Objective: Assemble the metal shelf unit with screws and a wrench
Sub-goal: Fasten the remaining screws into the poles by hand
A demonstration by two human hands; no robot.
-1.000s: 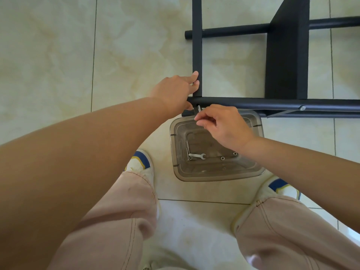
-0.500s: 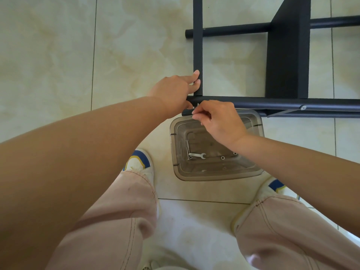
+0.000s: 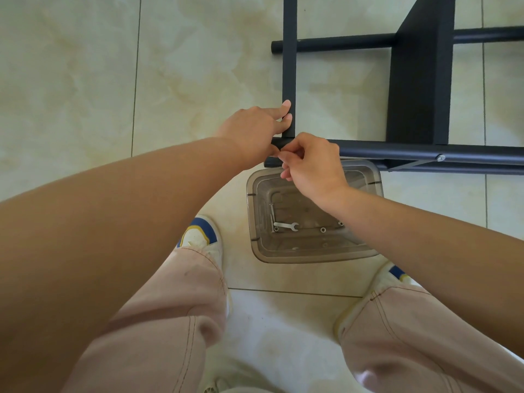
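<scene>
- Head view looks straight down at a tiled floor (image 3: 85, 80), with the black shelf frame (image 3: 419, 80) filling the upper right of the frame.
- Left hand (image 3: 252, 131) sits at centre, its fingers curled round the upright bar (image 3: 289, 66) just above the corner joint; this grip likely steadies the bar so the holes stay lined up.
- Right hand (image 3: 312, 163) is just right of the left one, touching it or nearly so, fingertips (image 3: 283, 158) bunched in a pinch at the near end of the cross tube (image 3: 425, 151). Judging by the task, it is seating or finger-turning a screw there, but the screw itself is hidden behind the fingers, so I cannot tell.
- Joint being worked lies between the two hands, at centre frame, where the upright bar meets the cross tube.
- A fitted screw head (image 3: 441, 158) shows further right on the same tube, which suggests that joint is already done.
- Clear bin (image 3: 255, 222) sits on the floor below the hands, lower centre, between the person's shoes (image 3: 198, 234); placed there, spare parts stay within reach.
- Inside the bin lie the wrench (image 3: 286, 226), a long bolt (image 3: 272, 217) at its left end, and a few washers or nuts (image 3: 322, 230) to its right.
- Wrench is well apart from both hands and untouched, so tightening by tool looks like a later step.
</scene>
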